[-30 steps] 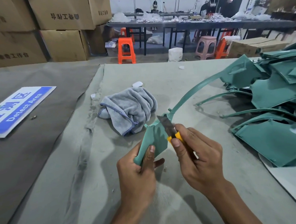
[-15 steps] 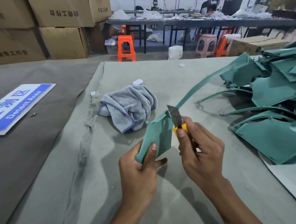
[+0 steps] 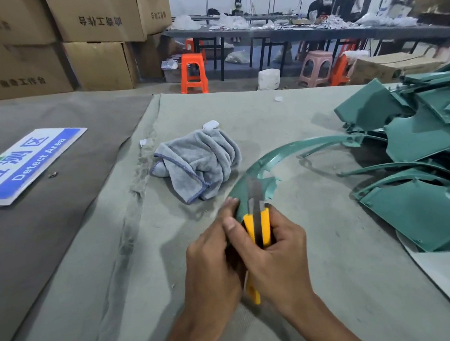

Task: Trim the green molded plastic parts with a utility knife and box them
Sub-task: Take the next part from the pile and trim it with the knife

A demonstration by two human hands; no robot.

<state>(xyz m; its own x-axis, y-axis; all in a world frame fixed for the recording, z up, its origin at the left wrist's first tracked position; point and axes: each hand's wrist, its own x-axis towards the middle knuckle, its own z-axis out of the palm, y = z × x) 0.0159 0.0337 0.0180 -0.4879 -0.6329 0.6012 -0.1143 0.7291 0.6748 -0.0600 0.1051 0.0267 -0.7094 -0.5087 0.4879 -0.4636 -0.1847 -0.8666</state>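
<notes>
1. Broad grey-green work table, cloth-covered, filling the near field; darker mat to the left bearing a blue and white sign reading "Detect Area".
2. Stacked cardboard boxes behind on the left; orange stool and pink stool further back beside a long dark bench.
3. Pile of green molded parts heaped along the right edge of the table, untrimmed by the look of the flash on them; well apart from both hands.
4. Crumpled grey cloth lying just beyond and left of the hands, near but not touching.
5. Green part in hand: a long curved strip, near end caught between the hands, long axis arcing away and to the right toward the pile, far end resting on the table there. Ragged flash visible just right of the blade.
6. Left hand curled tight on the near end of the part, thumb pressed up along its edge.
7. Right hand wrapped around the yellow utility knife, handle upright in the fist.
8. Blade tip pointing away from the body, laid against the strip directly ahead of the left thumb. Judged mid-trim: any further stroke best run outward along the arc, away from that thumb. No box for finished parts clearly identifiable.
</notes>
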